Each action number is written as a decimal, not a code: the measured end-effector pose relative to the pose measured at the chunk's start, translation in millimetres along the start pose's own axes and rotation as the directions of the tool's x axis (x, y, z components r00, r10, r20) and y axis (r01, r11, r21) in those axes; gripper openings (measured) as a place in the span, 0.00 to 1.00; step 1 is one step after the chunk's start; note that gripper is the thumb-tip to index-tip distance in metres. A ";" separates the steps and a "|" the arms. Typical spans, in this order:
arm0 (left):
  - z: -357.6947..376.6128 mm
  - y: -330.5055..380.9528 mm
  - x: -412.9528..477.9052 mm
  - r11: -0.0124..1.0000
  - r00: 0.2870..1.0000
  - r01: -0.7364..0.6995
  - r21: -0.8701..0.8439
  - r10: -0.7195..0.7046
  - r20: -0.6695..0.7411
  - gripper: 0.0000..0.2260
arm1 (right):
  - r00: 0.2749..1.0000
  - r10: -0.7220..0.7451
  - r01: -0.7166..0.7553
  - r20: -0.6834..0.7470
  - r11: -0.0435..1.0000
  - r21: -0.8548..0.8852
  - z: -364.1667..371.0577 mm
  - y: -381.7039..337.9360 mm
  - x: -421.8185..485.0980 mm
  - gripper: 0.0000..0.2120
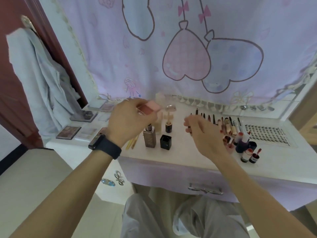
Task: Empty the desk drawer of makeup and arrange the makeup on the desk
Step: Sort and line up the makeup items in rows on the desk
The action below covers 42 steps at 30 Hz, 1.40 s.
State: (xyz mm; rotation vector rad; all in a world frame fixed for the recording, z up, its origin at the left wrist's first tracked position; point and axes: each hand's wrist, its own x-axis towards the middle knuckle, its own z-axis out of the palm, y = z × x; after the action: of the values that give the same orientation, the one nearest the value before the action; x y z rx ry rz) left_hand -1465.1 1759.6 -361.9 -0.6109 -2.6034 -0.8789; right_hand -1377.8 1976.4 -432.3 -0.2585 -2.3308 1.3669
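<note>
A home dressing corner: beyond the fingers (187,123) hangs a cartoon curtain (171,31), below them a desk (188,152) carries makeup (230,125), and to their left a garment (39,79) hangs on a door (10,83).

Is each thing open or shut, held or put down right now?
Left hand: holds the compact above the desk.
Compact: held up; too blurred to tell if it is open.
Right hand: loosely curled, seems empty.
Drawer: shut.
Brown bottle: upright, capped.
Pencils: lying in a row.
Palettes: lying flat.
</note>
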 end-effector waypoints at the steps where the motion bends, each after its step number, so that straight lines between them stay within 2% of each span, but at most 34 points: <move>1: -2.1 -12.8 11.8 0.997 0.998 0.063 -0.040 -0.064 -0.028 0.21 | 1.000 -0.026 0.027 0.009 0.985 -0.171 4.3 9.2 -2.3 0.13; 3: -2.2 -39.8 34.3 0.978 0.979 0.190 -0.086 -0.196 -0.060 0.22 | 0.997 -0.028 0.056 0.076 0.914 -0.402 15.3 28.5 -5.5 0.11; 6: 7.6 -78.4 62.5 0.927 0.929 0.365 -0.085 -0.369 -0.036 0.20 | 0.984 -0.013 0.116 0.177 0.802 -0.586 31.5 48.5 -5.7 0.16; 10: 29.7 -114.3 86.7 0.875 0.877 0.481 -0.059 -0.479 0.034 0.26 | 0.976 -0.048 0.178 0.211 0.735 -0.654 41.0 53.3 -1.7 0.21; 12: 41.6 -128.0 96.6 0.860 0.860 0.509 -0.046 -0.506 0.067 0.24 | 0.973 -0.070 0.203 0.219 0.714 -0.670 42.5 56.2 -2.3 0.22; 14: 51.8 -139.2 105.4 0.846 0.840 0.532 0.037 -0.533 0.097 0.20 | 0.970 -0.095 0.226 0.225 0.700 -0.678 43.3 59.2 -5.3 0.23; 17: 63.3 -148.9 116.6 0.808 0.806 0.577 0.121 -0.587 0.071 0.18 | 0.966 -0.118 0.247 0.230 0.686 -0.685 45.3 60.8 -6.3 0.23; 22: 76.6 -154.4 126.7 0.790 0.794 0.602 0.120 -0.608 0.018 0.20 | 0.962 -0.152 0.268 0.225 0.672 -0.690 45.9 60.5 -4.1 0.22; 25: 81.1 -160.4 129.3 0.788 0.802 0.561 0.254 -0.593 0.069 0.23 | 0.962 -0.152 0.270 0.229 0.670 -0.692 45.1 59.6 -4.8 0.23; 28: 84.9 -163.8 128.7 0.767 0.773 0.606 0.211 -0.630 0.069 0.27 | 0.964 -0.146 0.262 0.223 0.669 -0.695 45.2 57.0 -5.5 0.23; 31: 85.6 -164.1 128.3 0.766 0.774 0.612 0.197 -0.631 0.049 0.30 | 0.965 -0.150 0.260 0.216 0.666 -0.699 45.3 54.9 -6.1 0.22; 38: 87.0 -167.4 128.1 0.777 0.778 0.609 0.158 -0.625 0.072 0.23 | 0.968 -0.129 0.245 0.216 0.685 -0.687 45.1 56.7 -6.2 0.23; 42: 85.0 -167.1 123.7 0.795 0.790 0.601 0.077 -0.606 0.087 0.18 | 0.968 -0.119 0.242 0.222 0.686 -0.686 44.9 59.0 -6.0 0.23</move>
State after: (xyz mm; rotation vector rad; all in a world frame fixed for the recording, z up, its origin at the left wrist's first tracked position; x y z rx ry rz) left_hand -1667.0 1729.2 -455.5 0.2366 -2.9550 -0.9702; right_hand -1395.6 1968.3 -504.1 -0.1275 -2.8393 0.3311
